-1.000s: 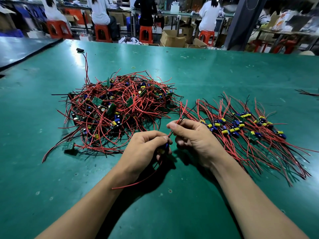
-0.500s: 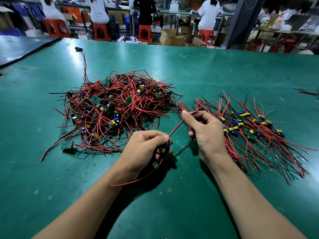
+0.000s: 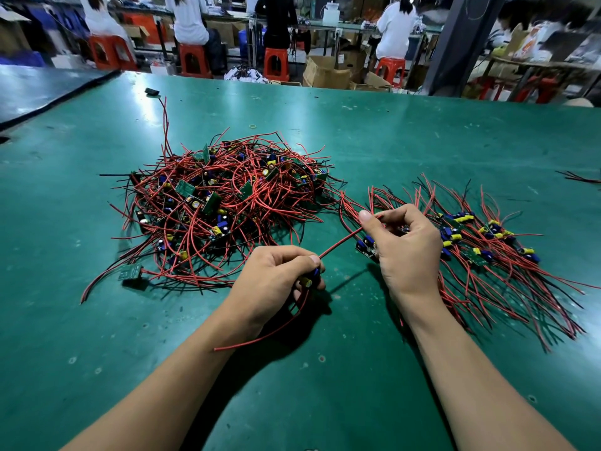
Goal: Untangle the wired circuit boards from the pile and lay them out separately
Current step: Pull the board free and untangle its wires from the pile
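A tangled pile point(image 3: 227, 203) of small green circuit boards with red and black wires lies on the green table point(image 3: 406, 141), left of centre. To the right, separated boards point(image 3: 481, 242) lie in a row with their wires fanned out. My left hand point(image 3: 276, 281) grips one small board point(image 3: 309, 279) with blue and yellow parts; a red wire hangs below it toward me. Another red wire point(image 3: 340, 242) runs taut from that board up to my right hand point(image 3: 406, 245), which pinches it between thumb and fingers near the row's left end.
A lone board point(image 3: 130, 273) sits at the pile's front left. A black part point(image 3: 151, 91) with a red lead lies far back left. Loose wires point(image 3: 582, 179) lie at the right edge. People sit on orange stools point(image 3: 275, 63) beyond the table, with cardboard boxes.
My right hand has slid up and to the right along the red wire, pulling it straight away from my left hand. My left hand has stayed in place with the board.
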{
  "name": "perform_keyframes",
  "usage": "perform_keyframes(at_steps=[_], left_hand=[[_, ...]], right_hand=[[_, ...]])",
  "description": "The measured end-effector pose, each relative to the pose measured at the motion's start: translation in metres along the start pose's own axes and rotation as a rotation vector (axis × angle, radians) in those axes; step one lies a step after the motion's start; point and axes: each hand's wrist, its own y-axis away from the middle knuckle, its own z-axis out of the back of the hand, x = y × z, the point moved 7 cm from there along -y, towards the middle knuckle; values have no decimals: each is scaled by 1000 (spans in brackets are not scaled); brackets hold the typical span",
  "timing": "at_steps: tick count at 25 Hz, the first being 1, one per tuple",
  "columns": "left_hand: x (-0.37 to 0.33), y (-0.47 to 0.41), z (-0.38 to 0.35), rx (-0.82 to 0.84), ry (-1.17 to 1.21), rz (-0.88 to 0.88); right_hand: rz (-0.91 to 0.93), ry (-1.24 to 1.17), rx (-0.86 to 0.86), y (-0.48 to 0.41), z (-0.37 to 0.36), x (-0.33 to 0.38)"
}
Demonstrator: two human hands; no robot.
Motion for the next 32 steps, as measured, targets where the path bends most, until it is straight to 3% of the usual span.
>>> perform_keyframes(at_steps=[3,9,13,16,18,20,25,32], left_hand=[[0,-2,5,-29,7,-19],[3,-6,8,-51,50,-41],[1,-7,11,-19,157,-30],[0,-6,11,-6,210,1],[-2,-5,9,-5,214,1],[-4,-4,7,-4,223,-6],[-11,-1,5,19,212,-30],[-12,-1,0,109,357,106]], right_hand=[[-15,52,56,2,-2,-3],[-110,-84,103,-2,-2,-8],[-126,-81,51,-4,4,-8],[-233,-320,86,-1,-3,-6],[-341,-492,155,3,-13,-5],[-461,-509,303,12,-26,-6],[-543,-340,888,51,-57,0],[-517,-511,913,54,-60,16]])
